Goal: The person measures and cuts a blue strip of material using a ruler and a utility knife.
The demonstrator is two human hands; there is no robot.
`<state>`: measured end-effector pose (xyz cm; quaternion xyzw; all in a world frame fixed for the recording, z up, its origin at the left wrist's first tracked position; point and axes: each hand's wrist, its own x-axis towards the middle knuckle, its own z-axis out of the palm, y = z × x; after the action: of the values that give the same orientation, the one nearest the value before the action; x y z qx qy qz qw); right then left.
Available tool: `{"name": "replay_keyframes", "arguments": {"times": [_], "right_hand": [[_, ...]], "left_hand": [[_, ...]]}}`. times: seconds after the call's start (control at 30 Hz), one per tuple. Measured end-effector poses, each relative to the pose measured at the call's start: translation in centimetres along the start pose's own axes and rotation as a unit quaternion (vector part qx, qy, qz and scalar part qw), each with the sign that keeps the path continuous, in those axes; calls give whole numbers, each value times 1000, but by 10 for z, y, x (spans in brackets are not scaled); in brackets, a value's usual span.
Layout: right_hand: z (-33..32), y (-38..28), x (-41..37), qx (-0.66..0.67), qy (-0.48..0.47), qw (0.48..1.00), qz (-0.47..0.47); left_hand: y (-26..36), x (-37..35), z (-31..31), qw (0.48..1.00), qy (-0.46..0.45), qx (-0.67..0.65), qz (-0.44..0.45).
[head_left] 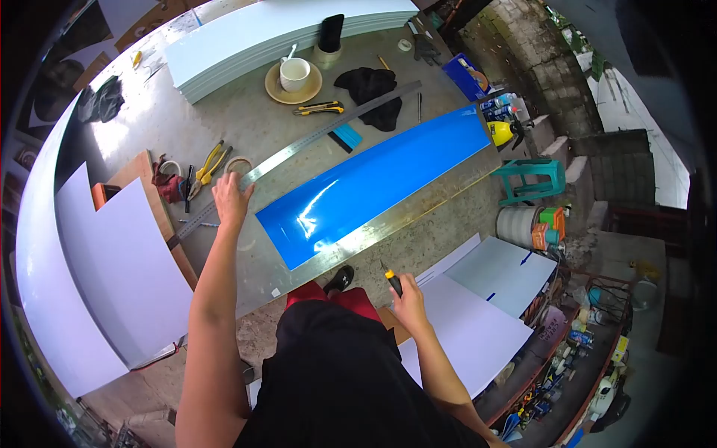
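My left hand (pixel 232 197) grips the long metal ruler (pixel 299 143), which lies slantwise across the metal-topped table (pixel 250 280). My right hand (pixel 410 302) is closed round a yellow and black utility knife (pixel 394 282), blade out, held in the air off the table's front edge. Between the ruler and that edge lies a glossy blue panel (pixel 381 183). A small blue squeegee (pixel 346 137) sits just below the ruler, and another yellow utility knife (pixel 320 108) is above it. Close to my left hand are a roll of tape (pixel 238 165) and yellow-handled pliers (pixel 211 166).
White panels are stacked (pixel 284 45) at the back, with a cup (pixel 294 74) on a saucer in front. A black cloth (pixel 371 93) lies by the ruler. White sheets (pixel 478 328) stand lower right, near a green stool (pixel 532 179). More sheets (pixel 119 246) are on the left.
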<state>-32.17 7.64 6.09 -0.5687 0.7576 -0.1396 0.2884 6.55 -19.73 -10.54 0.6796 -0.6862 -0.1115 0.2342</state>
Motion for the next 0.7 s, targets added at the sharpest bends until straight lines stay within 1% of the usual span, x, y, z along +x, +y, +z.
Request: {"name": "replay_keyframes", "arguments": {"times": [0.03,0.1,0.13,0.17,0.2,0.23,0.27,0.33,0.37,0.43,0.47,0.5,0.57,0.6,0.67,0.7], "right_hand": [[2,15,-10,-1,5,1000,20],[7,49,-29,2,10,999,48],[8,63,-38,19,17,997,72],[10,76,-47,36,23,995,94],[6,76,-53,62,14,988,143],[8,86,-57,65,14,987,143],[11,96,-62,72,6,985,156],[15,119,-72,78,1,983,168],[18,130,-73,72,0,986,149],[12,140,-66,68,5,989,128],[8,146,-64,85,6,988,130],[2,151,-60,103,7,986,134],[-2,172,-53,128,12,979,157],[-7,179,-45,159,9,972,174],[-15,193,-26,197,9,962,188],[-15,201,-14,277,12,936,215]], "left_hand": [[13,2,-7,1000,-4,-1,4],[43,1,-21,992,93,83,-10],[54,-1,-21,997,54,59,-10],[60,-7,-7,997,50,62,-5],[63,-16,16,999,-19,-8,30],[74,-19,24,991,-86,-78,63],[86,-22,34,991,-86,-76,65],[121,-27,46,986,-163,-7,25],[131,-25,50,987,-161,-8,28],[145,-20,67,976,-201,82,-3],[149,-17,74,977,-189,100,-3],[149,-13,82,977,-187,101,2],[147,-8,93,960,-262,95,-38],[144,-6,93,959,-262,98,-31],[145,-8,82,958,-285,18,-19],[155,-11,67,957,-289,26,-4]]}}
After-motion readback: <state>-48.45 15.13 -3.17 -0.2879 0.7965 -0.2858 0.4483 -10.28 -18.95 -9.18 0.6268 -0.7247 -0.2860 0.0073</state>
